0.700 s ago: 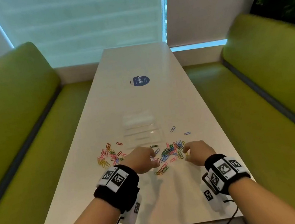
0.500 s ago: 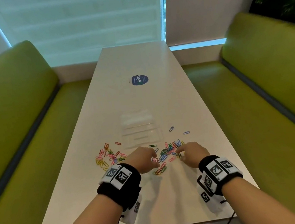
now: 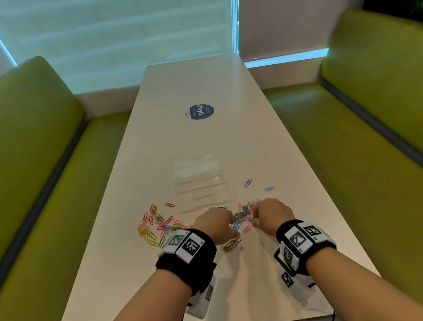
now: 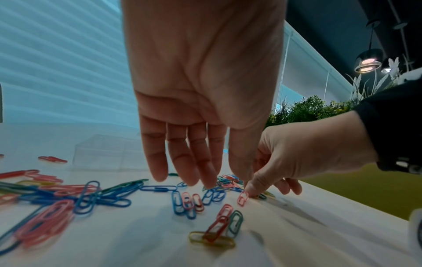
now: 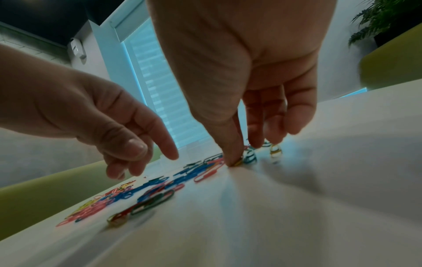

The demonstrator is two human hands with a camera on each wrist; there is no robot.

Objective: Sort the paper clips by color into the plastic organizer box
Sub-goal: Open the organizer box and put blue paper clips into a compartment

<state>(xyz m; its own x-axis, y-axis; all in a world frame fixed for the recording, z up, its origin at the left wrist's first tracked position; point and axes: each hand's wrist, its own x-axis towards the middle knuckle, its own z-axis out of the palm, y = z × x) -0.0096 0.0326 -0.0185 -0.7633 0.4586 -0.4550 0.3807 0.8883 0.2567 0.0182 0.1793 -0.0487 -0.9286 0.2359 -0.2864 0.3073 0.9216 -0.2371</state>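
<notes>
Forearms bared, no sleeves seen. Black wristband worn on left wrist, another on right. White blocks printed with black square codes fixed on both; dark cables trailed beneath.

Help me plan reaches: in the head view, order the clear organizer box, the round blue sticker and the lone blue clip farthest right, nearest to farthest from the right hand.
From the right hand:
1. Lone blue clip, just beyond it.
2. Clear organizer box, ahead to the left.
3. Round blue sticker, far up the table.

paper clips: mixed colors, scattered flat on desk
organizer box: clear plastic, just beyond the clips
</notes>
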